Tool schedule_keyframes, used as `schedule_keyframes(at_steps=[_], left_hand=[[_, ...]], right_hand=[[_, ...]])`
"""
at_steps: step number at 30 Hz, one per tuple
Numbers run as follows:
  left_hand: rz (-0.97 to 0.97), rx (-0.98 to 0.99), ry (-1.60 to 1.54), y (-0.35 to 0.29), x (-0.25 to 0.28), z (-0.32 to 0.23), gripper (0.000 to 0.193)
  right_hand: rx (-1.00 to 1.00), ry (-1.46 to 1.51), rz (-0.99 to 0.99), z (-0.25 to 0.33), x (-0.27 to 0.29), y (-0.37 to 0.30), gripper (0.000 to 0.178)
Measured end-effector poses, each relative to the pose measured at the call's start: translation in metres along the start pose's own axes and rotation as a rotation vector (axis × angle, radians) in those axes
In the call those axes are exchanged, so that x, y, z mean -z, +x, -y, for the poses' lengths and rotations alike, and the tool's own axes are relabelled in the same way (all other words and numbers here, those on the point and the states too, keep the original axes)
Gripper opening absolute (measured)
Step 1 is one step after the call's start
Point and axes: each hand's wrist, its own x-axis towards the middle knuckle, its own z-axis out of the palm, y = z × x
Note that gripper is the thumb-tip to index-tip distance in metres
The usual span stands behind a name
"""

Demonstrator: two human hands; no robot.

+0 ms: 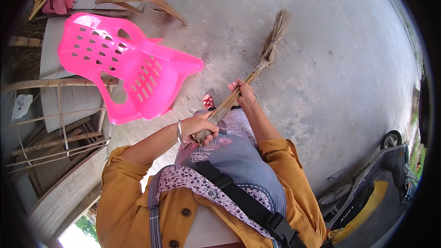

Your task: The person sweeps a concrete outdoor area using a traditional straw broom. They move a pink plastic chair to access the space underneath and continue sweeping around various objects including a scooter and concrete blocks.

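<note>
A long straw broom (261, 66) slants across the front of my body, its bristle end far out over the concrete floor. Near its bound butt end, close to my apron, my left hand (198, 127) is wrapped round the handle. Farther up the handle my right hand (243, 93) grips it, fingers curled about the straw. To the left of the broom stands a bright pink plastic chair (133, 66) with cut-out holes, apart from both hands. My red-patterned shoe (208, 101) shows just beyond the handle.
Wooden furniture with a slanting leg (167, 8) stands at the far left. Bamboo poles and boards (59, 115) lean along the left side. At the lower right is a dark vehicle (367, 202) with a small wheel (391, 140). Grey concrete floor (330, 73) stretches to the right.
</note>
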Motion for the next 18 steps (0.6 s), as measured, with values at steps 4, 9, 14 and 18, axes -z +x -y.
schedule_keyframes(at_steps=[4,9,14,18], left_hand=[[0.036,0.024,-0.151,0.009,-0.005,-0.003,0.024],[0.087,-0.030,-0.121,-0.017,-0.015,-0.026,0.021],[0.193,-0.001,-0.266,-0.043,-0.005,-0.036,0.012],[0.271,0.030,-0.553,-0.072,-0.002,-0.062,0.015]], right_hand=[[-0.090,-0.076,0.050,0.009,0.007,0.015,0.013],[-0.066,0.085,0.174,0.041,-0.009,-0.006,0.016],[0.064,0.175,-0.024,0.036,-0.046,-0.044,0.016],[-0.154,0.113,0.278,0.036,-0.056,-0.026,0.016]])
